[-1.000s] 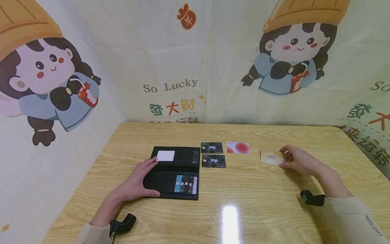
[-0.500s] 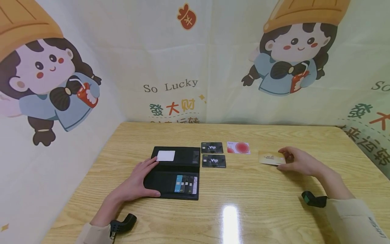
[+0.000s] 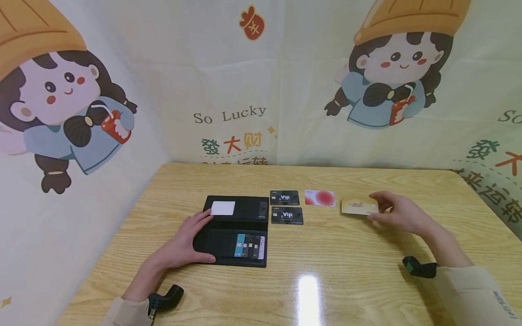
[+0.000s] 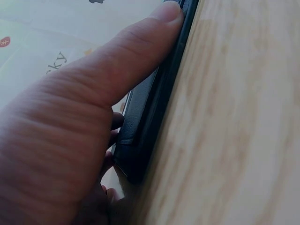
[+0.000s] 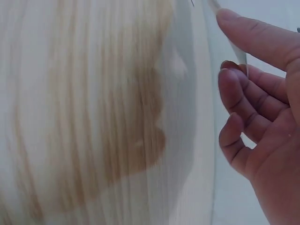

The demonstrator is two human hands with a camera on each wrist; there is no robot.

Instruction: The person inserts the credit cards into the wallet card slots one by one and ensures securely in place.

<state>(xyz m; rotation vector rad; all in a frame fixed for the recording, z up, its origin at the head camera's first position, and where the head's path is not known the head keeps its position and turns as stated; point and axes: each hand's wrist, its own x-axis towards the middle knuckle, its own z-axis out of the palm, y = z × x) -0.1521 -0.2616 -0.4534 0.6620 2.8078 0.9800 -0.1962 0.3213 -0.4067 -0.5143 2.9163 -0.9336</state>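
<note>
Pinching a pale-gold, thin rectangular card (image 3: pixel 359 205) by its right edge, the right hand (image 3: pixel 401 213) leaves most of the printed face free.
The card is tilted, near but apart from a pink-and-white card with a red circle (image 3: pixel 320 198); whether it touches the pale wood-grain worktop (image 3: pixel 346 271) is unclear. The left hand (image 3: pixel 179 246) has thumb and fingers spread over the left side of the open, black, leather-look wallet (image 3: pixel 220 246), a sound way to stop it sliding. A light pinch midway along the edge should serve best: gripped at a corner, the card could twist. Held level, it would likely clear its neighbour.
</note>
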